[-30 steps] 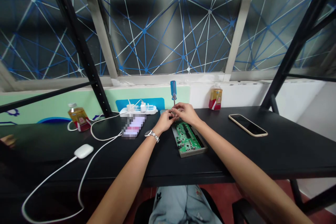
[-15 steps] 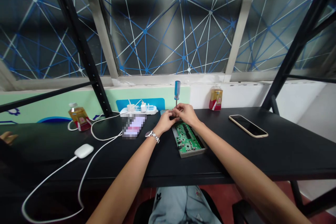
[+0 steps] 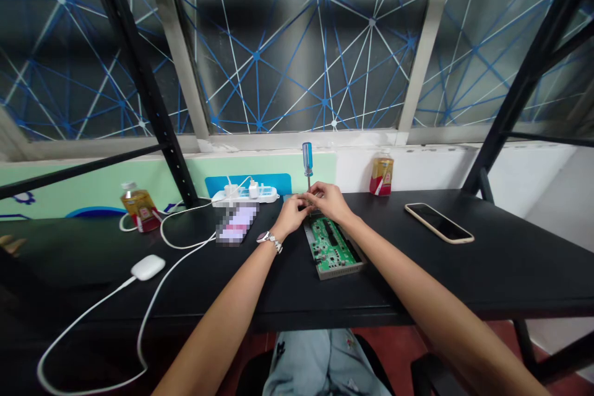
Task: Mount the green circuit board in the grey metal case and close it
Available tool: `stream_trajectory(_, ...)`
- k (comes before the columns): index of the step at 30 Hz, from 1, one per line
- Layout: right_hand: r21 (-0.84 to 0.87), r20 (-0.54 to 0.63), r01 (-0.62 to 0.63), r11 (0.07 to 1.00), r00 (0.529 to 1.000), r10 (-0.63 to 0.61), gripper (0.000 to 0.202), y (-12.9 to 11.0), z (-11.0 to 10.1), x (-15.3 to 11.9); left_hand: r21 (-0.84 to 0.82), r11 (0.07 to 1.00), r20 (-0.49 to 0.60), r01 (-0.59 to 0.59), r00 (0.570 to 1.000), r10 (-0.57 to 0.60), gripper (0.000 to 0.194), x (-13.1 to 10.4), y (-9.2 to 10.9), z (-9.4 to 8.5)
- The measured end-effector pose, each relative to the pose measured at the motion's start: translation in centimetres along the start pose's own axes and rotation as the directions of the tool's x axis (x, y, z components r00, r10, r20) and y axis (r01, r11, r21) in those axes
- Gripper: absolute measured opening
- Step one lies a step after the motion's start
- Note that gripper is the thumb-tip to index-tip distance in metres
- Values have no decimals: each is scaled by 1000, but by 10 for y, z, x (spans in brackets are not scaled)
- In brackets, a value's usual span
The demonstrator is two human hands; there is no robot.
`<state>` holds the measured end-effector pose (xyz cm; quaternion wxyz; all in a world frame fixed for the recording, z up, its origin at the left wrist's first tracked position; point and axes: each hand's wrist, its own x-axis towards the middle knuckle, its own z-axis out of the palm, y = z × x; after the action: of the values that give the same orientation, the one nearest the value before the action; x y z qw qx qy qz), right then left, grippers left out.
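A screwdriver [image 3: 307, 158] with a blue, clear handle stands nearly upright above both hands, its shaft running down between the fingers; its tip is hidden. My right hand [image 3: 328, 200] is closed, fingertips pinched around the shaft. My left hand [image 3: 292, 213], with a watch on the wrist, is also closed, its fingertips meeting the right ones at the shaft; which fingers bear the hold is too small to tell. Just below the hands, a green circuit board [image 3: 331, 244] lies in a shallow metal casing [image 3: 342, 271] on the black table [image 3: 297, 303]. The hands cover its far end.
A power strip [image 3: 245, 195] and a lit phone [image 3: 238, 223] are left of the hands. Drink bottles [image 3: 142, 207] stand at left and back right. A white charger [image 3: 148, 266] with a cable lies left, a dark phone [image 3: 439, 223] right. Another person's hand [image 3: 12, 245] shows far left.
The screwdriver's handle has tipped slightly to the left. Both hands have stayed nearly in place with small finger movements. The other person's hand has shifted slightly left.
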<state>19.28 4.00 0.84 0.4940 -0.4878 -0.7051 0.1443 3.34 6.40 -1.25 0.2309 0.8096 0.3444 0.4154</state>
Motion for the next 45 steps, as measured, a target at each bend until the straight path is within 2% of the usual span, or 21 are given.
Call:
stream_trajectory(4,33,22,37,999,999,-38,18,1,0,1,-51,998,67,-47,997,50,33,1,1,0)
stream_trajectory(8,43,-40,28,999,999,-26,21,3,1,1,3,1000,-9,-19,1000,19,33,-1,2,-1)
stream_trajectory(10,50,-24,32,998,999,-31,21,3,1,1,2,1000,-19,22,1000,-22,37,-1,2,-1)
stream_trajectory(13,72,0,54,996,999,-54,18,2,1,1,-76,995,47,63,997,-60,38,-2,2,-2)
stream_trajectory(15,91,-30,65,994,998,-63,16,1,2,1,-158,985,86,68,995,-55,34,-1,2,-1)
stream_trajectory(18,106,-67,68,992,996,-61,19,0,2,1,-273,958,87,90,994,-69,30,0,1,0)
stream_trajectory(22,87,-45,71,994,997,-67,21,0,2,0,-292,954,27,73,997,-68,29,1,-1,1)
stream_trajectory(26,120,-37,86,989,996,-82,20,0,3,0,-324,944,116,66,993,-30,29,2,2,-2)
stream_trajectory(29,152,-43,97,984,995,-92,19,2,4,1,-307,950,138,48,990,-5,29,1,5,-2)
stream_trajectory(34,166,-117,91,982,990,-72,16,6,5,3,-161,986,-14,40,999,-43,27,0,6,-1)
stream_trajectory(40,152,-63,102,983,994,-93,17,3,4,3,-176,984,75,21,997,-8,29,-1,7,-1)
stream_trajectory(45,159,-103,79,984,993,-63,19,1,3,2,-145,989,-8,35,999,-37,28,-1,8,-1)
